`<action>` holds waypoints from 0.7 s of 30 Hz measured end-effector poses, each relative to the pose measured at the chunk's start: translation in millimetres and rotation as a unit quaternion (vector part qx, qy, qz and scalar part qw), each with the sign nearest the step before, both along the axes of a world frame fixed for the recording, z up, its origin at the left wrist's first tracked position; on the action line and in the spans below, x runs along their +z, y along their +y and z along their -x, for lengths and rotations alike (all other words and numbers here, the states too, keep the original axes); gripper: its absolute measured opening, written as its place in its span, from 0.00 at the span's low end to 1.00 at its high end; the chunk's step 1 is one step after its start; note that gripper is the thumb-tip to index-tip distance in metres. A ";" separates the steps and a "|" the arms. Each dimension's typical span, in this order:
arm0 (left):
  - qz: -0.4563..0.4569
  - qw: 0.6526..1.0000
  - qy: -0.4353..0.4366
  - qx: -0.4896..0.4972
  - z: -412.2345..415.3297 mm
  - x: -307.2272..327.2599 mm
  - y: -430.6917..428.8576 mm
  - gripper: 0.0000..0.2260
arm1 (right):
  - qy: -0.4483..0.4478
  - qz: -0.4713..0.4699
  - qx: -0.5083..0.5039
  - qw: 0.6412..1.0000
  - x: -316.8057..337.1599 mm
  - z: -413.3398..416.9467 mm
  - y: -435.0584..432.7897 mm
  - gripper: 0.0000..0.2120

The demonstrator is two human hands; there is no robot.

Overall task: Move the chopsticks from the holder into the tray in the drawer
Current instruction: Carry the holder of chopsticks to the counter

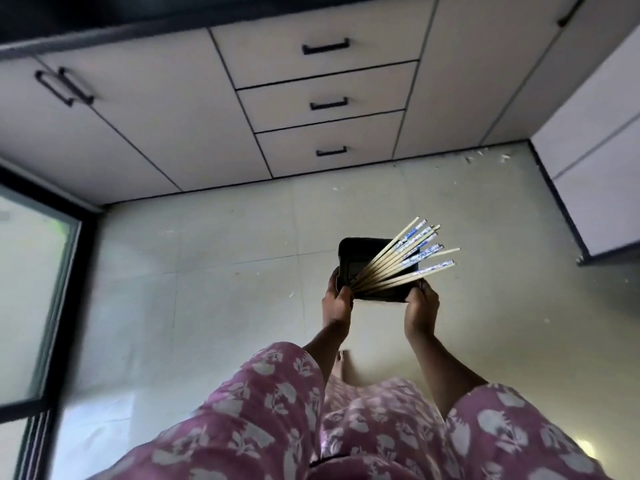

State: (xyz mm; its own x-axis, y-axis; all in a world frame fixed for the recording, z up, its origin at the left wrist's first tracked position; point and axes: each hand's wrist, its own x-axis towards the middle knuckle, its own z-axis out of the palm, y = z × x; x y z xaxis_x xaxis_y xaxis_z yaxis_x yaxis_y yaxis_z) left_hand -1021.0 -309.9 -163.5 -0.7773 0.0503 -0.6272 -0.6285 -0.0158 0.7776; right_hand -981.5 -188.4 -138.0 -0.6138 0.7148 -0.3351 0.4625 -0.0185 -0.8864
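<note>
- A person looks down at their own two hands, which hold a black rectangular holder (360, 259) out in front of the body, above a pale tiled floor (207, 271).
- The left hand (335, 303) closes its grip on the holder's near left corner, fingers wrapped up around the left edge.
- The right hand (421, 303) closes its grip on the near right corner, thumb over the rim.
- A bundle of chopsticks (398, 261) stands in the holder, their lower ends gathered near the left hand, their tops fanning out to the upper right past the holder's rim.
- The chopsticks are pale wood with blue and white patterned tops.
- Both forearms are bare; pink sleeves (277, 393) with a white flower print cover the upper arms.
- On the far side stands a run of cream cabinets (156, 126) with dark edges under a dark worktop (104, 26).
- In the middle of the cabinets is a stack of three drawers (325, 95), each with a black bar handle; all three are shut.
- Two cabinet door handles (64, 86) sit side by side at the far left.
- A glass door with a dark frame (69, 271) is at the left edge.
- More cream cabinet fronts (595, 161) line the right side.
</note>
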 end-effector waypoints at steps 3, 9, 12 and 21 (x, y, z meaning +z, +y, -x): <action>-0.012 0.999 0.011 0.043 37.6 11.7 -3.8 0.29 | 0.013 -0.006 0.029 0.999 9.4 47.9 -3.9 0.06; -0.026 0.996 0.033 0.077 122.7 27.7 6.4 0.26 | 0.030 -0.016 0.067 0.997 20.3 140.8 9.4 0.06; 0.000 0.995 0.055 0.079 175.5 28.7 19.5 0.26 | 0.033 -0.009 0.067 0.997 24.7 196.1 21.3 0.07; 0.002 0.985 0.092 0.143 344.0 93.9 74.0 0.23 | 0.101 -0.047 0.119 0.987 87.9 375.5 72.1 0.07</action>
State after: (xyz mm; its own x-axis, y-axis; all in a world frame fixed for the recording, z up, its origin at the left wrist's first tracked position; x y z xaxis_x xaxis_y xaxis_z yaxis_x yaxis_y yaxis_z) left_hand -1365.0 -235.9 -69.6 -0.8603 -0.1890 -0.4735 -0.4468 -0.1679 0.8787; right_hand -1357.0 -116.3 -50.1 -0.8158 0.5642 -0.1272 0.2567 0.1562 -0.9538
